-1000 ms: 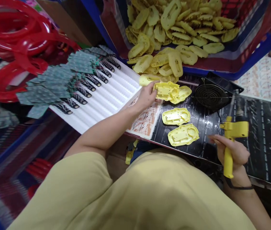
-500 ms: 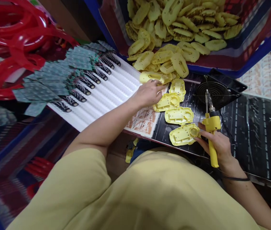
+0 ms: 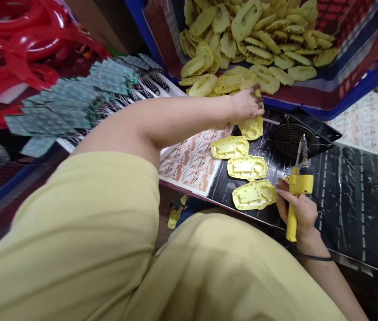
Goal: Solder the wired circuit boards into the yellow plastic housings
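Observation:
My right hand (image 3: 301,208) is closed around the handle of a yellow soldering gun (image 3: 300,183), whose metal tip points up and away. Just left of those fingers lies a yellow plastic shell half (image 3: 254,195) with its hollow side up. Two more shells, an upper one (image 3: 230,147) and a middle one (image 3: 247,167), lie behind it, and another shell (image 3: 252,128) sits partly under my left hand (image 3: 247,104). That hand reaches to the front of the shell pile (image 3: 229,82), its fingers bent over a yellow shell there; the hand partly hides this shell.
A blue crate (image 3: 352,100) holds the heaped shells at the back. A black fan (image 3: 292,133) stands behind the soldering gun. Green circuit boards (image 3: 62,102) with wires lie on white ridged foam at left, near red plastic rings (image 3: 25,40). Black sheeting (image 3: 349,200) covers the right side.
My left hand has moved right and away from me, from beside the row of shells to the pile's front edge. My right hand has drawn slightly back from the nearest shell, still gripping the soldering gun.

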Demonstrator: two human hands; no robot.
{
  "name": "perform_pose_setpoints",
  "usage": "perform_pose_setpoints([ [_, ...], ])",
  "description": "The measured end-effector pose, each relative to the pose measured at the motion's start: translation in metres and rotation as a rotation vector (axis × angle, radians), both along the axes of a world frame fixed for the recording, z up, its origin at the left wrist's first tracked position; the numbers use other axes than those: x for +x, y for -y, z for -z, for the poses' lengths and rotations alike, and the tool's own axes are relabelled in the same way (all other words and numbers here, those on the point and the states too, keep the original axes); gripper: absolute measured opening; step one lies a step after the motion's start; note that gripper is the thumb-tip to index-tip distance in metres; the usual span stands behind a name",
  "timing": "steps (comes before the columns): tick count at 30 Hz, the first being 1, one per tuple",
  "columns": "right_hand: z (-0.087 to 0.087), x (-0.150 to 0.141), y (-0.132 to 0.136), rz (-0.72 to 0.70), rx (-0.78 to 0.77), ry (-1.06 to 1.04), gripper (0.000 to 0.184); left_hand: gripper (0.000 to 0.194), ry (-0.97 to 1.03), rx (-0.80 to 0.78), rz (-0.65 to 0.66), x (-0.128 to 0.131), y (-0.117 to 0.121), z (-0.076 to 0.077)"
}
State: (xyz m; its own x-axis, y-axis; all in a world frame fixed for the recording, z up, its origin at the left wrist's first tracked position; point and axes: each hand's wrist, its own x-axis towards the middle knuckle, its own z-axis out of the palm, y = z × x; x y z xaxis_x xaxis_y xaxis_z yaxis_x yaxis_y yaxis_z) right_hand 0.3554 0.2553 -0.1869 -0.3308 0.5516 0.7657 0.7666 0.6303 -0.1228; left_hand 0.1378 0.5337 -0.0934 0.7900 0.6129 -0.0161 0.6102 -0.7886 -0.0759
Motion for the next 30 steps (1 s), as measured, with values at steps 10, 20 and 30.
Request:
perform_pose_setpoints([
  [10,0.002,-0.002,0.001,-0.011,0.013,0.054,0.028,0.097,-0.121,-0.118,-0.357,-0.071,0.047,0.015],
  [20,0.004,-0.002,0.0,-0.13,-0.069,0.11,0.022,0.077,0.041,-0.129,-0.442,-0.076,0.073,0.04],
  [30,0.004,-0.001,-0.002,-0.198,-0.118,0.106,0.037,0.066,-0.01,-0.401,-0.185,-0.065,0.101,0.058],
])
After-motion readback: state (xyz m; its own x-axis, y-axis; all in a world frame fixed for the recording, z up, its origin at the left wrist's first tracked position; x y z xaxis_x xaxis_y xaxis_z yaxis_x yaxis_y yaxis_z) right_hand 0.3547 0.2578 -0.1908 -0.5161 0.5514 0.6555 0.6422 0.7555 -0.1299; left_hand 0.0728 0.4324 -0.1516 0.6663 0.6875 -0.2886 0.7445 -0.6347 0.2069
